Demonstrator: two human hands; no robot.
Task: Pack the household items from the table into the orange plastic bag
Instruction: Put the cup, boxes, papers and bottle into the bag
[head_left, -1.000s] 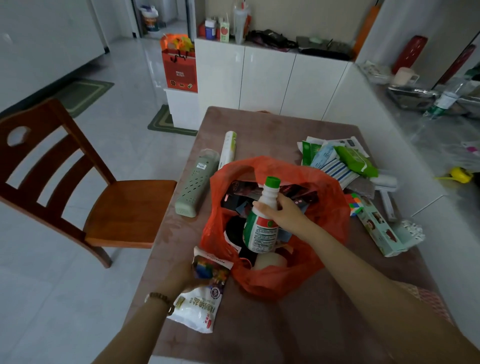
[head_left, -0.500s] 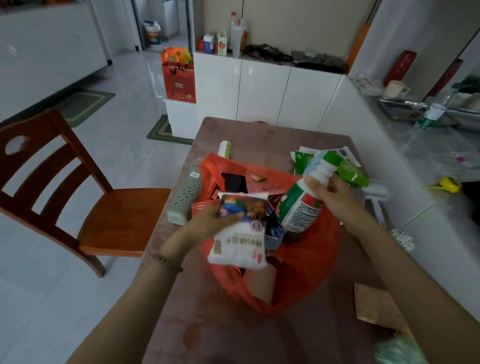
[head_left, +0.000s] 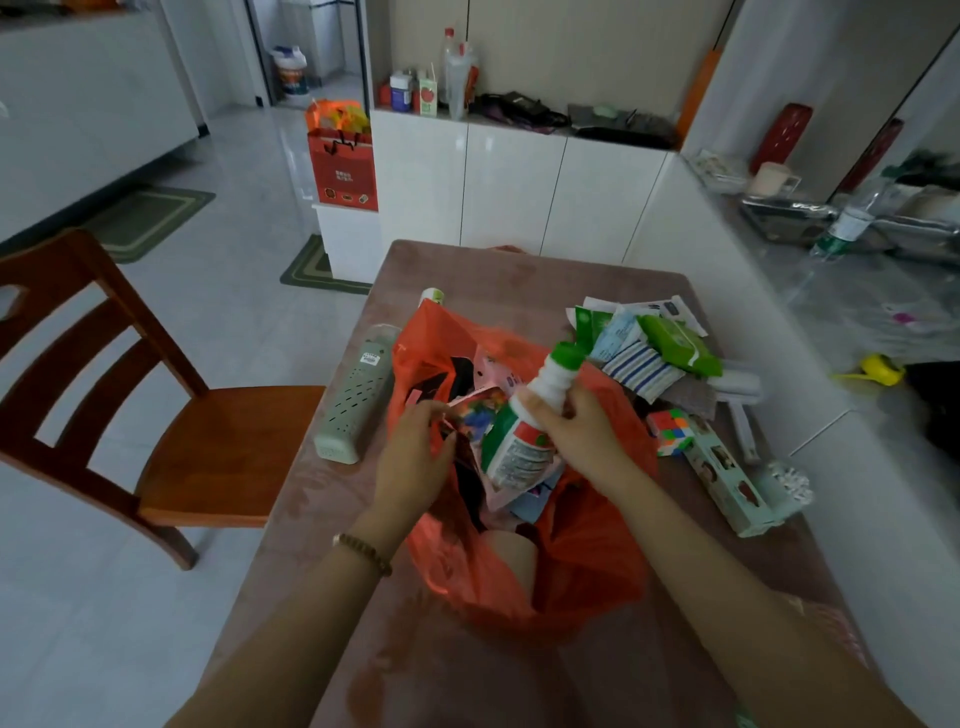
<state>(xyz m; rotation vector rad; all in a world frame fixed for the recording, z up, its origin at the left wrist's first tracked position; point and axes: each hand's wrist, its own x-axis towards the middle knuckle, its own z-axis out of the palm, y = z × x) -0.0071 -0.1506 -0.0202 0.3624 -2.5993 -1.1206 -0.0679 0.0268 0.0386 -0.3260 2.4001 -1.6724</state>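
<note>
The orange plastic bag (head_left: 587, 566) stands open in the middle of the brown table (head_left: 524, 675), with several items inside. My right hand (head_left: 582, 436) grips a white bottle with a green cap (head_left: 524, 431) by its neck, tilted over the bag's mouth. My left hand (head_left: 415, 457) pushes a colourful snack packet (head_left: 475, 410) down into the bag, fingers closed on its edge. Much of the packet is hidden behind the bottle and the bag's rim.
Left of the bag lie a pale green perforated case (head_left: 358, 400) and a white tube (head_left: 432, 296). To the right are green wipes (head_left: 675, 343), striped packs (head_left: 641, 371), a colour cube (head_left: 671, 431) and a long box (head_left: 727, 478). A wooden chair (head_left: 156, 415) stands at the left.
My left hand lifted the snack packet from the table's front edge and lowered it into the bag. My right hand raised the bottle out, tilted it, and now holds it over the opening.
</note>
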